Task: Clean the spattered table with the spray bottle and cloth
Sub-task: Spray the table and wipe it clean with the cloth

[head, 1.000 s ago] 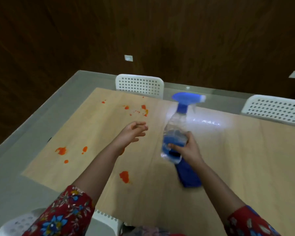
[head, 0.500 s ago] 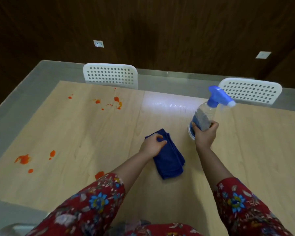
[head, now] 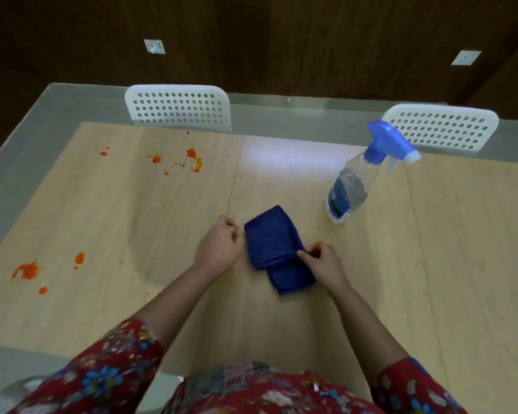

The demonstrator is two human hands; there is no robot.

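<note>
A folded dark blue cloth lies on the wooden table in front of me. My right hand pinches the cloth's right edge between thumb and fingers. My left hand is curled against the cloth's left edge and appears to grip it. The clear spray bottle with a blue trigger head stands upright and free, to the right beyond the cloth. Orange spatters mark the far left of the table. More orange spatters lie near the left edge.
Two white perforated chairs stand at the far side, one on the left and one behind the bottle. A grey border frames the wooden top. Dark wood panelling forms the back wall.
My right hand has set the spray bottle down on the table and moved to the cloth's right edge. My left hand has shifted from the top of the cloth to its left edge.
</note>
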